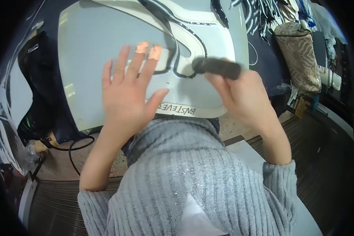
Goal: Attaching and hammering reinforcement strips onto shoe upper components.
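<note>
My left hand (126, 98) lies with fingers spread over the grey-white work board (84, 43). Orange tape wraps two of its fingertips, which rest by a pale flat piece (166, 57). In my right hand (246, 96) is a dark hammer (220, 68), blurred by motion, its round end over the black-edged curve of the pieces. A grey, dark-edged strap (175, 47) runs down between the left fingers and the hammer. Beneath lies a large white cut pattern (210, 105) with handwriting along its near edge. Whether the hammer touches the pieces, I cannot tell.
To the right of the board lie a bundle of grey and black strips (261, 15) and a brown patterned pouch (297, 55). A black curved strip (219, 13) sits at the board's far right. Dark fabric (43, 78) and a black cable (76, 143) are at left.
</note>
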Action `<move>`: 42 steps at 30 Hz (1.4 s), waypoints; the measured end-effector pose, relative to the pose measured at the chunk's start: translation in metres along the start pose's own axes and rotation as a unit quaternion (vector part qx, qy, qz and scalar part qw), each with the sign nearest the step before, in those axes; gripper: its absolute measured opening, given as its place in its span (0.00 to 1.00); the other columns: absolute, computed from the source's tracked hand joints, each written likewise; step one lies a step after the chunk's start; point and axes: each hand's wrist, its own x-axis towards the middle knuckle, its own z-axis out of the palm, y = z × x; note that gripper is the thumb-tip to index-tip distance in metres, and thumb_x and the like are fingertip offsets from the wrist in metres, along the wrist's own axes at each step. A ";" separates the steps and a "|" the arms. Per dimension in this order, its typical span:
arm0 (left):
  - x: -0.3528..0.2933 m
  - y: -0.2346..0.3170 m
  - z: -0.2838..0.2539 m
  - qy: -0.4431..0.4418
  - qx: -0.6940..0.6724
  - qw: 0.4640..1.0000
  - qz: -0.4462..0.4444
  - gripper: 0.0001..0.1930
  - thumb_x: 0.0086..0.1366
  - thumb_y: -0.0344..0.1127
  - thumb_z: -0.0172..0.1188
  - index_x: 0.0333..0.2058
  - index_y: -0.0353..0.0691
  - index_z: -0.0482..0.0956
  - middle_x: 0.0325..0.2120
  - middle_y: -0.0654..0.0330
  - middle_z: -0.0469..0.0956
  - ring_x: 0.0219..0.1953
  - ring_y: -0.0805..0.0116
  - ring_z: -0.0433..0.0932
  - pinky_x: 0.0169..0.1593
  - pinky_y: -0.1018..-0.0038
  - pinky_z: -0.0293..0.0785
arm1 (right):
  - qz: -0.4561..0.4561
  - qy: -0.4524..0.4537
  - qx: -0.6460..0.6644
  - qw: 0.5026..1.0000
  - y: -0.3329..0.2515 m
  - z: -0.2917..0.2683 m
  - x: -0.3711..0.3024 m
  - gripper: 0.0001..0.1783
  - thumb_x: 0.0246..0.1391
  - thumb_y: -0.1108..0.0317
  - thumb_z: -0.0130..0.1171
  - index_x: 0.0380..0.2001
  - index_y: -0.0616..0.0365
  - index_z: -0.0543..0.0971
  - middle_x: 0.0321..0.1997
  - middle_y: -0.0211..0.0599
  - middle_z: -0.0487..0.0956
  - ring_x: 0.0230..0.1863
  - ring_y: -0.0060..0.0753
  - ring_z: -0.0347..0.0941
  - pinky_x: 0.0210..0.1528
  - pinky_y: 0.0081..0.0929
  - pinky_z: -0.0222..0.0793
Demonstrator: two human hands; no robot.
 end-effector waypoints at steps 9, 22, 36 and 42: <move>-0.001 0.003 0.001 -0.016 -0.006 1.000 -0.005 0.36 0.61 0.52 0.62 0.66 0.48 0.66 0.67 0.56 0.63 0.70 0.49 0.57 0.69 0.46 0.48 | 0.019 0.125 0.106 0.986 0.001 0.002 -0.018 0.09 0.62 0.64 0.60 0.35 0.58 0.77 0.16 0.43 0.74 0.18 0.50 0.74 0.22 0.38 0.69; 0.010 0.008 -0.002 0.054 -0.094 0.994 0.006 0.35 0.55 0.44 0.69 0.60 0.39 0.70 0.60 0.53 0.72 0.65 0.48 0.64 0.67 0.48 0.51 | 0.063 0.177 0.124 0.974 0.034 0.044 -0.025 0.12 0.66 0.63 0.55 0.45 0.57 0.80 0.22 0.48 0.77 0.26 0.55 0.77 0.28 0.42 0.70; 0.055 0.063 -0.009 0.023 0.122 0.932 0.340 0.23 0.53 0.28 0.58 0.50 0.27 0.75 0.23 0.61 0.72 0.27 0.66 0.73 0.41 0.70 0.75 | 0.091 0.195 0.148 0.965 0.039 0.049 -0.026 0.16 0.67 0.57 0.53 0.38 0.60 0.82 0.25 0.52 0.80 0.27 0.57 0.78 0.29 0.47 0.71; 0.064 0.072 -0.005 0.040 0.148 0.927 0.343 0.23 0.53 0.28 0.57 0.50 0.25 0.75 0.20 0.63 0.68 0.23 0.68 0.67 0.37 0.70 0.72 | 0.110 0.210 0.194 0.952 0.045 0.049 -0.027 0.15 0.66 0.59 0.54 0.37 0.61 0.81 0.27 0.52 0.80 0.28 0.57 0.78 0.30 0.48 0.72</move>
